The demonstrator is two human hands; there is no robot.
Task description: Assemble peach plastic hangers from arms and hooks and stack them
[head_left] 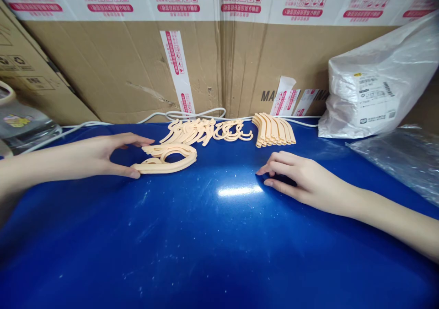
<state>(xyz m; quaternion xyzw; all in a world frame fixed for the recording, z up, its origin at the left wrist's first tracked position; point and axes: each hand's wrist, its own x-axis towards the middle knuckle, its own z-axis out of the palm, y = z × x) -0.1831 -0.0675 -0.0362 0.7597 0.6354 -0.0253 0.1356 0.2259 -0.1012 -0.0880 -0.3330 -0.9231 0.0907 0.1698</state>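
My left hand (113, 155) is beside a small stack of folded beige plastic hangers (178, 166). Its thumb tip touches the stack's near left end, while the fingers stretch apart behind it, not closed round it. My right hand (291, 176) hovers at or just above the blue table, loosely curled, with thumb and fingers apart and nothing between them. Behind the stack lie several wavy beige pieces (188, 131) in a row. Beside them are several beige hooks (231, 130), then a neat bundle of curved beige arms (273, 130), the loose parts nearest my right hand.
Large cardboard boxes (120, 62) wall off the back of the blue table (206, 245). A white cable (154, 116) runs along their foot. At right stand a white plastic bag (370, 84) and clear plastic film (401, 158). A transparent jug-like container (20, 116) is at far left.
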